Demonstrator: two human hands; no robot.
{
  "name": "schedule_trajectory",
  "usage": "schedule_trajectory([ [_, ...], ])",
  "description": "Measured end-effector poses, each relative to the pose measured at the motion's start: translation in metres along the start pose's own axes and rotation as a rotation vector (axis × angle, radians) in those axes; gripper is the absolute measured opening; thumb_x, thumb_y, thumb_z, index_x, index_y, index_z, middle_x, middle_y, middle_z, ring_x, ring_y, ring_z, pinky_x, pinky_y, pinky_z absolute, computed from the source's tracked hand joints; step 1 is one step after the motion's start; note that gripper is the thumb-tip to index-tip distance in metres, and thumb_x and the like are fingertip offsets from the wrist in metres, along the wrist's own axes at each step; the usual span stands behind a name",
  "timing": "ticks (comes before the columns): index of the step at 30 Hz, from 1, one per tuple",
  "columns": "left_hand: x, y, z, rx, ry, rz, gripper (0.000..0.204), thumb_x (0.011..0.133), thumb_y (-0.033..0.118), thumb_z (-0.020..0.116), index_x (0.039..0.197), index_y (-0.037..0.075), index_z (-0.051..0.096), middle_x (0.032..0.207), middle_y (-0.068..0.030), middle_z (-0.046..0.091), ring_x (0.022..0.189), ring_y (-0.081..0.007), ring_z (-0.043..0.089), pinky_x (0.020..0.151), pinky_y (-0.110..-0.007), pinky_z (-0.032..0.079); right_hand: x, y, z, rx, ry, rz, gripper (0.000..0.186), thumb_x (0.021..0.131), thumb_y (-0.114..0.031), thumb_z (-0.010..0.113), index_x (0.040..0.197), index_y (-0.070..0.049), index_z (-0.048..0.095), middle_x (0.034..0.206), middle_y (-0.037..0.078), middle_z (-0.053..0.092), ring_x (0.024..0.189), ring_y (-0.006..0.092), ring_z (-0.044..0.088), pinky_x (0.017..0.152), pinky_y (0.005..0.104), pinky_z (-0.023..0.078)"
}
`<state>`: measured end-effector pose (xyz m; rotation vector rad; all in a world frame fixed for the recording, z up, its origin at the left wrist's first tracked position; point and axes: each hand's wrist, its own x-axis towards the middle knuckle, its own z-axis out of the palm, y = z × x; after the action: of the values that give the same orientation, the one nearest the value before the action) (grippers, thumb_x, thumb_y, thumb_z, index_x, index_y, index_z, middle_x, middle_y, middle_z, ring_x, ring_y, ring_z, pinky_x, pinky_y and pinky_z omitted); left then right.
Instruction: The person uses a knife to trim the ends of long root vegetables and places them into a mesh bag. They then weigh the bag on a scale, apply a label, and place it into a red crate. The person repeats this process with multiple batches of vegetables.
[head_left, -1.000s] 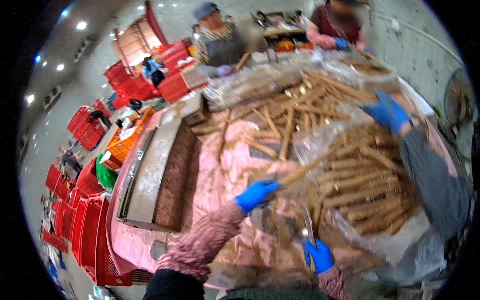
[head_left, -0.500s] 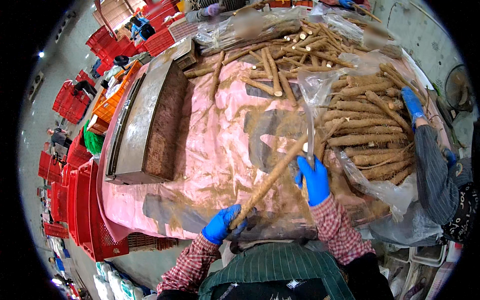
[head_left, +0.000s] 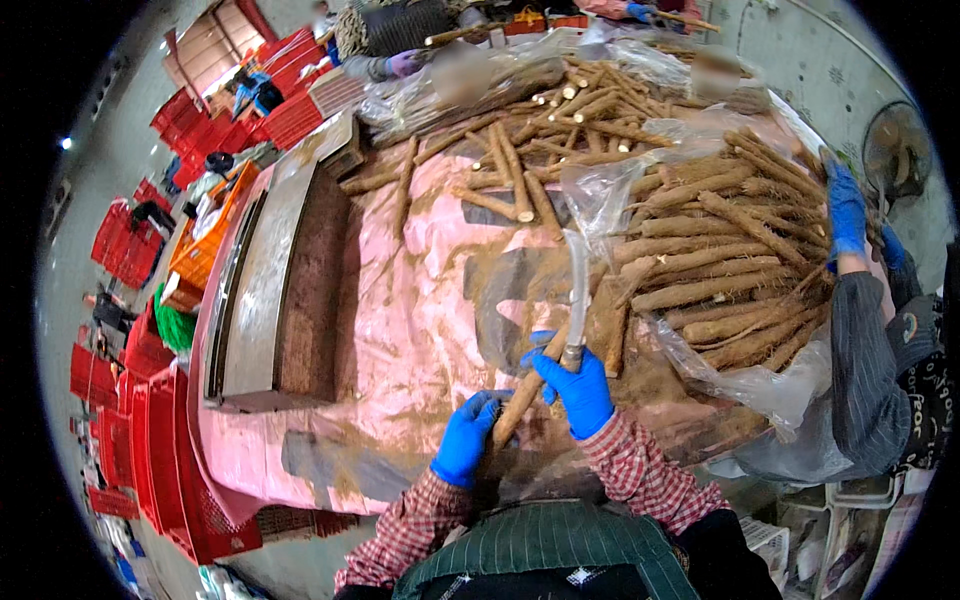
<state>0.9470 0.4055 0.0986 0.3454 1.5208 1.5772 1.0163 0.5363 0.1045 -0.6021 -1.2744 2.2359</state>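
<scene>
My left hand (head_left: 466,440), in a blue glove, is closed round the near part of a long brown yam root (head_left: 519,405). The root slants up and to the right above the table's front edge. My right hand (head_left: 577,392), gloved in blue too, grips a knife (head_left: 578,285) with a slightly curved blade pointing away from me. Its fingers lie against the root's upper part, and the blade stands just right of the root's far end. To the right, several hairy, uncut yam roots (head_left: 715,270) lie piled on clear plastic.
Cut yam roots (head_left: 600,105) with white ends are heaped at the back. A metal box (head_left: 275,290) stands on the pink sheet (head_left: 400,350) at left, with red crates (head_left: 165,450) beyond the edge. A co-worker's blue-gloved hand (head_left: 845,215) is beside the right pile.
The view has shifted a little. My right hand with the knife has come nearer and leftward, closer to my left hand. The held root now shows shorter. The co-worker's hand at right has shifted slightly.
</scene>
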Motion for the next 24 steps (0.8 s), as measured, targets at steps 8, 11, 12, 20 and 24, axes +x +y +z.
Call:
schedule_trajectory([
  [8,-0.012,-0.003,-0.007,0.346,0.058,0.091,0.038,0.077,0.008,0.052,0.113,0.005,0.042,0.071,-0.0009,0.052,0.051,-0.0052,0.042,0.044,-0.018,0.035,0.001,0.001,-0.032,-0.191,0.184,-0.050,0.022,0.081,-0.027,0.048,0.084,-0.005,0.053,0.054,-0.002,0.045,0.043,0.0066,0.041,0.039,0.0210,0.035],
  [11,-0.015,-0.002,-0.021,0.231,0.052,0.019,0.037,0.076,0.011,0.054,0.112,0.007,0.045,0.066,0.0016,0.050,0.049,-0.0032,0.038,0.043,-0.017,0.032,-0.002,-0.006,-0.050,-0.614,0.289,-0.139,0.024,0.083,-0.027,0.043,0.084,-0.005,0.050,0.056,0.008,0.051,0.045,0.0163,0.048,0.041,0.0283,0.036],
  [12,-0.015,-0.003,-0.023,0.248,0.071,0.004,0.036,0.076,0.011,0.054,0.112,0.007,0.045,0.066,0.0016,0.050,0.050,-0.0035,0.039,0.043,-0.017,0.032,-0.005,-0.007,-0.051,-0.679,0.212,-0.241,0.023,0.082,-0.026,0.043,0.084,-0.004,0.050,0.058,0.010,0.051,0.046,0.0195,0.049,0.042,0.0297,0.037],
  [20,-0.011,0.005,-0.014,0.542,0.004,0.158,0.036,0.077,0.010,0.051,0.111,0.002,0.043,0.067,0.0005,0.050,0.047,-0.0053,0.041,0.040,-0.019,0.034,-0.016,-0.013,-0.060,-1.105,0.065,-0.389,0.025,0.081,-0.029,0.043,0.082,-0.004,0.049,0.064,0.018,0.052,0.055,0.0316,0.053,0.046,0.0374,0.040],
  [24,0.003,0.046,-0.030,0.003,0.250,0.350,0.034,0.080,0.014,0.046,0.111,0.001,0.041,0.064,0.0007,0.047,0.045,-0.0070,0.041,0.038,-0.018,0.034,-0.010,-0.003,-0.083,-1.259,-0.061,-0.014,0.036,0.080,-0.038,0.039,0.082,-0.004,0.049,0.065,0.021,0.052,0.060,0.0343,0.053,0.051,0.0419,0.041],
])
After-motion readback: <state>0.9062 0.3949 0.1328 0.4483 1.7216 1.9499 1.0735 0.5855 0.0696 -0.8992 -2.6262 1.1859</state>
